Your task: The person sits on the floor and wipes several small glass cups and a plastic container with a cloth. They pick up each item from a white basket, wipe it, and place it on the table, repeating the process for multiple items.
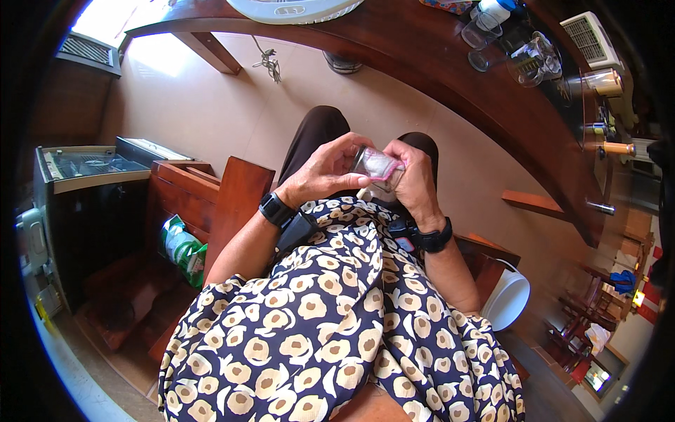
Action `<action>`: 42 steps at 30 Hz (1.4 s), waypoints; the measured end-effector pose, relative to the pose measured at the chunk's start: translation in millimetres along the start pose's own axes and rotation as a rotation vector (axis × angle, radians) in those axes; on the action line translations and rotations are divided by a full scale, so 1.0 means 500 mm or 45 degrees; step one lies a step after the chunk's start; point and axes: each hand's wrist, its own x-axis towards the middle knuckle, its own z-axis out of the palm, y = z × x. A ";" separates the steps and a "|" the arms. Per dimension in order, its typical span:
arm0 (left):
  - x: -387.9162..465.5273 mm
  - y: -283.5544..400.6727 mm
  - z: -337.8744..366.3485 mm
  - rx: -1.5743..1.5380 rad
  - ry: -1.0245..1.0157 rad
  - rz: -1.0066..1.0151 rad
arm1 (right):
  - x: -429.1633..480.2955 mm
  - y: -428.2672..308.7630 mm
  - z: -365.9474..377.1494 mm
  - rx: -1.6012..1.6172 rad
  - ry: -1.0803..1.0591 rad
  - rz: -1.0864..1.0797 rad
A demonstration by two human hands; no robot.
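Above my knees, a clear drinking glass (362,161) lies tilted between my two hands. My left hand (329,168) holds the glass at its left end, with the thumb along the near side. A white cloth with a pink edge (381,164) is bunched at the glass, and my right hand (415,176) grips it at the right end. Whether the cloth is inside the glass or around it is partly hidden by my fingers. Each wrist wears a black strap with a device.
Beyond my knees curves a dark wooden table (422,68) bearing an empty glass (481,32), a glass jug (533,60) and a white plastic basket (295,10). A green plastic packet (183,248) sits on wooden furniture at left. A white bucket (507,300) stands at right.
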 end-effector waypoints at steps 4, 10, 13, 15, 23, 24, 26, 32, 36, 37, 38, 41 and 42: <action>0.003 -0.014 -0.005 0.083 -0.059 0.232 | 0.003 0.032 0.004 0.403 -0.244 0.224; 0.005 -0.005 0.007 0.056 0.036 0.244 | 0.006 0.018 -0.005 0.130 -0.074 0.119; -0.003 0.015 -0.003 0.051 0.136 -0.047 | 0.006 -0.006 -0.009 -0.047 0.034 0.024; -0.006 0.023 -0.010 0.130 0.061 -0.172 | 0.003 -0.017 -0.011 -0.004 0.064 -0.066; 0.002 0.006 -0.006 0.021 -0.054 0.245 | 0.009 0.016 -0.008 0.208 -0.035 0.021; 0.002 0.006 -0.005 0.021 -0.051 0.212 | 0.010 0.019 -0.007 0.196 -0.083 0.082; -0.001 0.009 -0.003 0.015 -0.038 0.162 | 0.011 0.019 -0.007 0.120 -0.003 0.026; -0.002 0.016 -0.005 -0.037 0.057 -0.168 | 0.005 -0.009 -0.008 0.153 0.074 -0.034; 0.003 0.013 -0.009 0.101 -0.036 0.021 | 0.008 -0.005 -0.009 0.132 0.129 -0.145; 0.003 0.012 -0.008 0.090 -0.056 0.099 | 0.009 0.000 -0.009 0.150 0.085 -0.095; 0.004 0.012 -0.009 0.090 -0.096 0.184 | 0.011 0.004 -0.008 0.162 0.042 -0.070; 0.007 0.017 -0.011 0.149 -0.133 0.266 | 0.016 0.013 -0.003 0.151 -0.001 0.007; 0.005 0.018 -0.009 0.112 -0.094 0.205 | 0.017 0.012 -0.002 0.140 -0.004 0.031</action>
